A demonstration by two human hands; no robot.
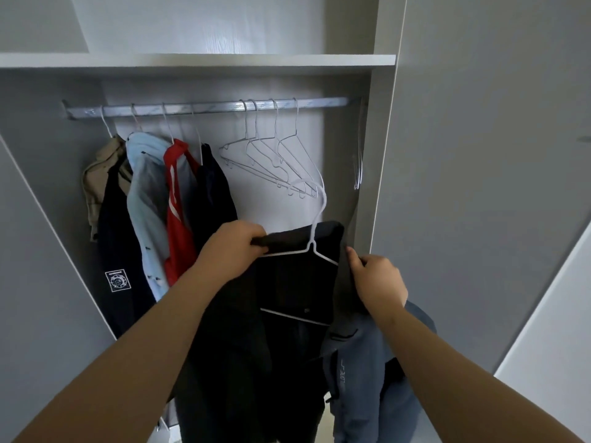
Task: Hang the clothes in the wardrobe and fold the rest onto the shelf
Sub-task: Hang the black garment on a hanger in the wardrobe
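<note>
Roughly midway, by my reading. The wardrobe (48, 161) stands open, and the shelf (198, 60) above the rail (204, 107) carries nothing folded that can be seen. Four hangers on the rail's left half carry clothes (144, 203): khaki and navy pieces, a light-blue one, a red one and a dark one, packed close together.

Well below the rail's right half, a dark garment (287, 282) is draped on a white hanger (311, 246). Its hook points up towards the rail but is not yet on it. Grey-blue cloth (361, 378) trails down from that garment's right side, lower than anything else beneath the rail. Whether it belongs to the same garment or is a second piece I cannot tell.

Four empty hangers (271, 161) hang just right of the rail's middle, and more wire hangs at its far right end.

The left hand (236, 247) is closed round the dark garment's left shoulder together with the hanger's end. The right hand (379, 276) pinches the upper edge of the grey-blue cloth beside the hanger's other shoulder.

So the hanging looks well begun, with one piece on its hanger waiting to be hooked onto the free stretch of rail. Folding seems not to have started, and how many clothes remain out of view cannot be told.
</note>
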